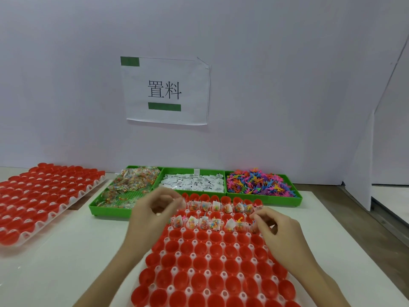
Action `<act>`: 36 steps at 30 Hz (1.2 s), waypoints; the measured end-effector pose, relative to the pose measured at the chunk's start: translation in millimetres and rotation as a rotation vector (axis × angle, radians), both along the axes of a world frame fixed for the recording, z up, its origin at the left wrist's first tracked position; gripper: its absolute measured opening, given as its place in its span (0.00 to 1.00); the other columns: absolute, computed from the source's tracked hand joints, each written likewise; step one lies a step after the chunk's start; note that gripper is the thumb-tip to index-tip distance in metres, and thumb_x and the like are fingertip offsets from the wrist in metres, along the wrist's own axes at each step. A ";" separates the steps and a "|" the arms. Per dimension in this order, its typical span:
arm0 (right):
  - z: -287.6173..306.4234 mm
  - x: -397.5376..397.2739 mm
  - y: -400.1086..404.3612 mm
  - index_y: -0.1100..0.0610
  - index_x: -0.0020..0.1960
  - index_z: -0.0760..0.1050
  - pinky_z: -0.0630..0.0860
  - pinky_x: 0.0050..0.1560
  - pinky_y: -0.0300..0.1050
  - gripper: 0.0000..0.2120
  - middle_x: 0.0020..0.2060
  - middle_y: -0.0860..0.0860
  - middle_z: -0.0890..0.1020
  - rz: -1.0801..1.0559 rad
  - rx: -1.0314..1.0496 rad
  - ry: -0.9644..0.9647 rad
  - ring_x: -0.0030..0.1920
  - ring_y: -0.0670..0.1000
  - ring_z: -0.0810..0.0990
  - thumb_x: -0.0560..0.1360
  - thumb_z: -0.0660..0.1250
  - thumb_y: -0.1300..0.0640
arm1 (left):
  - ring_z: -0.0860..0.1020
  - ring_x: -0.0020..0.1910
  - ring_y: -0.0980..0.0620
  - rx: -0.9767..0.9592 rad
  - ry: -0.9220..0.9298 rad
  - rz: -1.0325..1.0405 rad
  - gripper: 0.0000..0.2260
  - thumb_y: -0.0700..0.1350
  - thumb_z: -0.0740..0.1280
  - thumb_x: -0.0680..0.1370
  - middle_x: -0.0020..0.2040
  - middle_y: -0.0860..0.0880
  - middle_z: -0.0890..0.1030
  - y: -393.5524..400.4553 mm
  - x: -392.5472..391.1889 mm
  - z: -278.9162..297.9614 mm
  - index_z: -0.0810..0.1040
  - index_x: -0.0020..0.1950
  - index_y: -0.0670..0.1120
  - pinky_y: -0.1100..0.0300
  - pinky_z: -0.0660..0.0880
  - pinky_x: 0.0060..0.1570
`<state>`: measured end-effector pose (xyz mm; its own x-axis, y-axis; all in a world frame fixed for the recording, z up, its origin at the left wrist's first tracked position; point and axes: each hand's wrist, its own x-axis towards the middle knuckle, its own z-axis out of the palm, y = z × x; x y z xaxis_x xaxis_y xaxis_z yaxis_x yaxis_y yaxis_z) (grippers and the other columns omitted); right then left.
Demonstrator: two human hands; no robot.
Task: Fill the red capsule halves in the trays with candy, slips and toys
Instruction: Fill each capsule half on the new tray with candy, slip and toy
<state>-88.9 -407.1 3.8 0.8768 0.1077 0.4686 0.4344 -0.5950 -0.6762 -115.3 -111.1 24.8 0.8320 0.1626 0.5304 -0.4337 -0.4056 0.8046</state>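
Both hands work over near tray point(221, 258): left hand point(152, 212) curled at far-left rows, contents unclear; right hand point(273, 226) pinches small bits at 2nd row's right end. Next: prob. seat them, start 3rd row.
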 end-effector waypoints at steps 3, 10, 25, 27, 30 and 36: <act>1.3 -2.6 3.7 0.41 0.46 0.80 0.74 0.41 0.26 0.12 0.37 0.37 0.83 0.005 -0.004 -0.014 0.41 0.40 0.83 0.79 0.70 0.59 | 0.85 0.39 0.46 -0.129 0.068 -0.112 0.03 0.43 0.75 0.75 0.39 0.44 0.85 -10.8 -7.6 -6.4 0.85 0.48 0.47 0.57 0.82 0.44; 14.0 -8.1 19.3 0.45 0.52 0.84 0.75 0.44 0.29 0.09 0.43 0.36 0.84 0.000 -0.021 -0.079 0.47 0.40 0.82 0.78 0.71 0.58 | 0.86 0.39 0.43 -0.153 0.163 -0.241 0.05 0.43 0.77 0.74 0.40 0.43 0.86 6.5 -10.5 -12.0 0.86 0.49 0.45 0.51 0.83 0.48; 45.8 161.6 105.2 0.60 0.53 0.86 0.82 0.56 0.50 0.11 0.55 0.54 0.87 0.001 -0.669 0.188 0.52 0.52 0.85 0.77 0.73 0.54 | 0.87 0.44 0.44 -0.189 0.192 -0.310 0.09 0.46 0.79 0.70 0.43 0.44 0.87 9.6 -14.1 -6.7 0.87 0.47 0.45 0.48 0.83 0.52; 41.9 171.9 107.4 0.61 0.52 0.86 0.83 0.54 0.51 0.13 0.53 0.54 0.87 -0.036 -0.755 0.223 0.49 0.52 0.86 0.77 0.74 0.51 | 0.87 0.44 0.44 -0.205 0.194 -0.308 0.09 0.46 0.79 0.70 0.43 0.43 0.87 10.0 -13.8 -6.5 0.87 0.47 0.45 0.47 0.83 0.52; 39.5 181.0 108.5 0.64 0.54 0.85 0.83 0.53 0.52 0.20 0.52 0.55 0.87 -0.063 -0.845 0.278 0.49 0.53 0.86 0.75 0.75 0.47 | 0.87 0.44 0.42 -0.211 0.201 -0.305 0.09 0.45 0.79 0.71 0.43 0.43 0.87 10.5 -13.2 -6.4 0.87 0.48 0.44 0.46 0.83 0.52; 34.8 186.9 113.5 0.63 0.51 0.85 0.83 0.54 0.53 0.12 0.48 0.55 0.87 -0.072 -0.860 0.299 0.49 0.54 0.86 0.75 0.76 0.54 | 0.87 0.43 0.44 -0.216 0.207 -0.264 0.05 0.42 0.79 0.72 0.43 0.44 0.87 14.7 -12.6 -5.7 0.87 0.47 0.48 0.50 0.84 0.51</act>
